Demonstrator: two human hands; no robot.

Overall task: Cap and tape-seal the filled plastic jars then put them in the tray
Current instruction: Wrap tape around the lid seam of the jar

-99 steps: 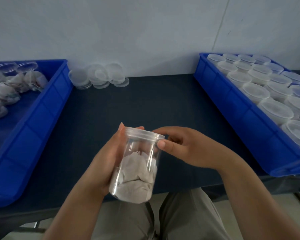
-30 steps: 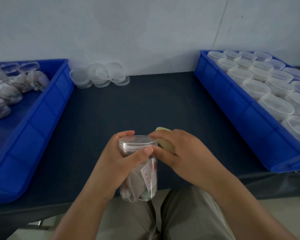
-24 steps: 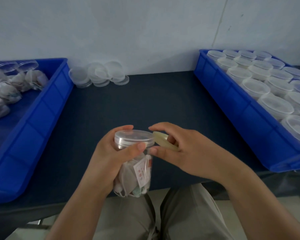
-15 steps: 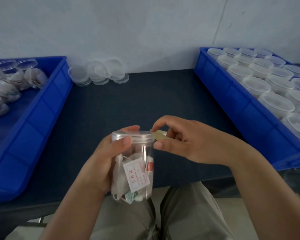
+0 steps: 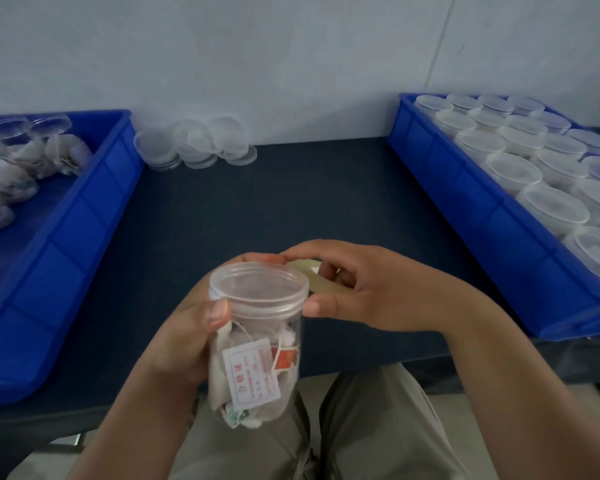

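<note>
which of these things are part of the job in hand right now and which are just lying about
In hand: filled jar, gripped by the left hand; its clear lid; tape roll, held in the right hand; right blue tray of capped jars, likely the destination.
Lying about: loose lids; left blue tray of uncapped jars; dark table.
</note>
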